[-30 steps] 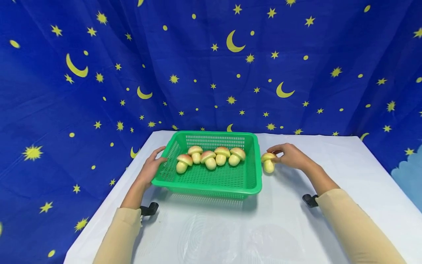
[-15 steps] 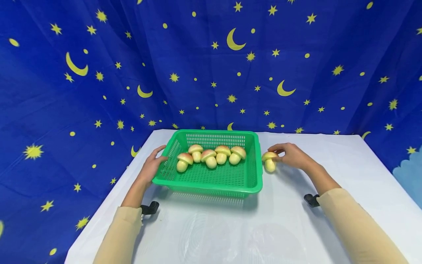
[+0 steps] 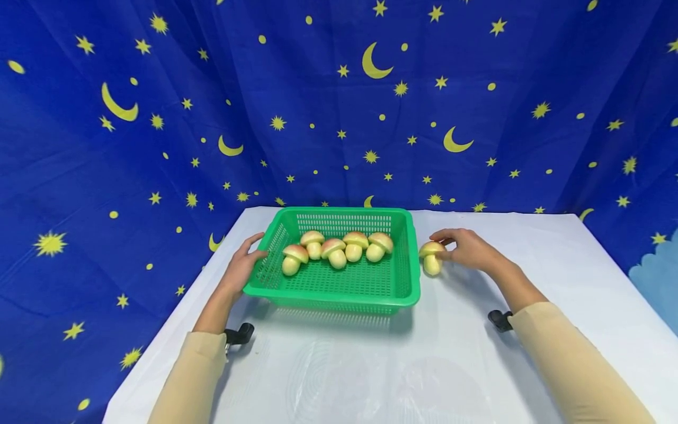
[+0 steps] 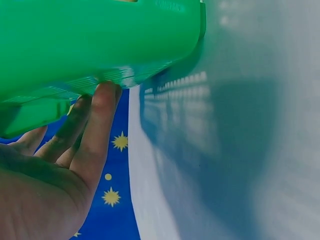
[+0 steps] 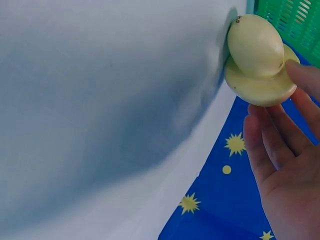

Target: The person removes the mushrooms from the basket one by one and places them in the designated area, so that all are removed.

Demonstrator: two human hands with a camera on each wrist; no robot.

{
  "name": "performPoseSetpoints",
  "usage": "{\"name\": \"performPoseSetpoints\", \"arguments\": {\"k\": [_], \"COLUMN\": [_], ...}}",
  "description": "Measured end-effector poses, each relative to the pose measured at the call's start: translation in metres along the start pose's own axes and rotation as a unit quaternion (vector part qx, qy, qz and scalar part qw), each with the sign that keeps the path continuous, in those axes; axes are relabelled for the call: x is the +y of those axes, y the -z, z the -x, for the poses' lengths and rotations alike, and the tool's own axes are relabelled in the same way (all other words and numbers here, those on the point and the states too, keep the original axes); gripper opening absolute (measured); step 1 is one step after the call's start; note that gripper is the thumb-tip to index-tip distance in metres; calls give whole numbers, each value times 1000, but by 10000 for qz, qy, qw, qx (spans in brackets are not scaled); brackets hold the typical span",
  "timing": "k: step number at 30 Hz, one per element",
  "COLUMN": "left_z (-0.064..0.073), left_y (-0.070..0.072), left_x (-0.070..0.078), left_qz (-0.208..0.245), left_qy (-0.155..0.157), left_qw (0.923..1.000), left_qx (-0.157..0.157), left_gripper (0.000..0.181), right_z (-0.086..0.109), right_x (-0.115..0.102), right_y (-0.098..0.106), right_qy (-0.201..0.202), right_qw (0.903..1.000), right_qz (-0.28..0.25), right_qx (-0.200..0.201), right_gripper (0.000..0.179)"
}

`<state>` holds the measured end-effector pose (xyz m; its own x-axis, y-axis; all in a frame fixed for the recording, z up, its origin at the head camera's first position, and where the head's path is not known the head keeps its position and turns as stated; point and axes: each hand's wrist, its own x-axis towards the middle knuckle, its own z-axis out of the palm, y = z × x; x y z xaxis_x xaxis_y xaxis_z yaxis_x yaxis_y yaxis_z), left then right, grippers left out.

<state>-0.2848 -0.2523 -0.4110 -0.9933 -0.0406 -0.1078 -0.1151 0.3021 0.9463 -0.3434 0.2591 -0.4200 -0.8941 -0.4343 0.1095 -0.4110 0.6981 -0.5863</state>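
A green plastic basket (image 3: 339, 299) with slotted walls holds several mushrooms (image 3: 333, 253) with pale stems and yellow-pink caps. At its left side, my left hand (image 3: 241, 270) grips the basket, thumb at the rim. Seen from the left wrist, the fingers (image 4: 95, 135) reach up against the underside of the green basket wall (image 4: 100, 35). Just right of the basket, my right hand (image 3: 466, 250) pinches another mushroom (image 3: 432, 266) by its cap. In the right wrist view the thumb (image 5: 305, 79) lies on the cap near the stem, with the other fingers at the cap's far edge.
A white-covered table (image 3: 339, 377) lies beneath everything. Behind it and at its left hangs a blue curtain (image 3: 318, 88) with yellow stars and moons. Black wrist mounts (image 3: 241, 334) show below both hands.
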Motion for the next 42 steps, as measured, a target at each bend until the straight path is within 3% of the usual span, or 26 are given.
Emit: {"name": "performPoseSetpoints", "arguments": {"k": [12, 27, 42], "left_z": [-1, 1, 5], "left_y": [0, -1, -1], "left_x": [-1, -2, -3], "left_qz": [102, -68, -39], "left_qy": [33, -111, -126], "left_qw": [9999, 9999, 9999], "left_qx": [-37, 22, -10], "left_gripper": [59, 59, 59], "right_z": [0, 3, 2], "right_x": [-3, -8, -23], "right_y": [1, 8, 20], "right_qy": [-199, -78, 153], "right_qw": [9993, 9995, 9994], "right_qz": [278, 254, -94], "right_qx": [-161, -159, 296], "right_gripper": [54, 60, 52]}}
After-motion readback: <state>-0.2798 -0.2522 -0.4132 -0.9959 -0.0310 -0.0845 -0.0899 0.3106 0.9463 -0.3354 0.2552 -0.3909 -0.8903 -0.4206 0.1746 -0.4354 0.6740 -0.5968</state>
